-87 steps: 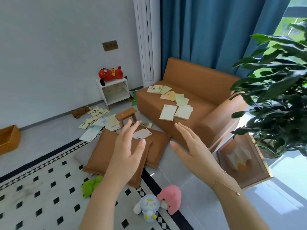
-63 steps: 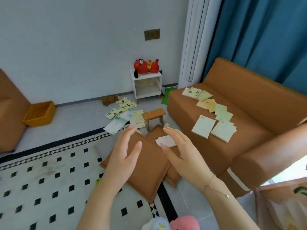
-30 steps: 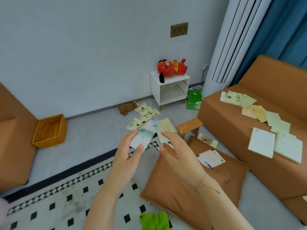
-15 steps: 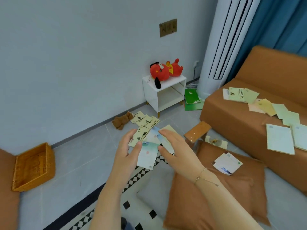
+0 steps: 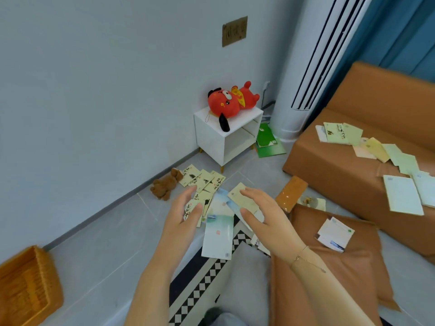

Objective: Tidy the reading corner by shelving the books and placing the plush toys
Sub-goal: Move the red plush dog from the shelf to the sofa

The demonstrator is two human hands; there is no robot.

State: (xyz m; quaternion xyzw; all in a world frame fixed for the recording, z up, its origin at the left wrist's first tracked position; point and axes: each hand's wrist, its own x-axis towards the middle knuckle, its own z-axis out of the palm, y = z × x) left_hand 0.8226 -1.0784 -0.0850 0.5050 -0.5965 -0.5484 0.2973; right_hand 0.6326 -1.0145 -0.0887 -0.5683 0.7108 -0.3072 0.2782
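Several thin books (image 5: 219, 234) lie scattered on the grey floor in front of me. My left hand (image 5: 184, 214) and my right hand (image 5: 263, 216) hover above them, palms facing each other, fingers straight, holding nothing. A white shelf cube (image 5: 227, 140) stands against the wall with a red plush dog (image 5: 229, 102) lying on top. A small brown plush bear (image 5: 166, 184) lies by the baseboard. More books (image 5: 386, 158) are spread over the brown sofa (image 5: 348, 170). Green books (image 5: 267, 142) lie beside the cube.
A woven basket (image 5: 28, 285) sits at the lower left. Brown cushions (image 5: 329, 267) lie on the floor at right, with a book (image 5: 334, 234) on one. A small wooden stool (image 5: 290, 192) stands by the sofa. A tall white air conditioner (image 5: 306, 67) fills the corner.
I have walked closer to the scattered books and the white cube. Both hands stayed raised and empty, now nearer the books. The view tilted further down.
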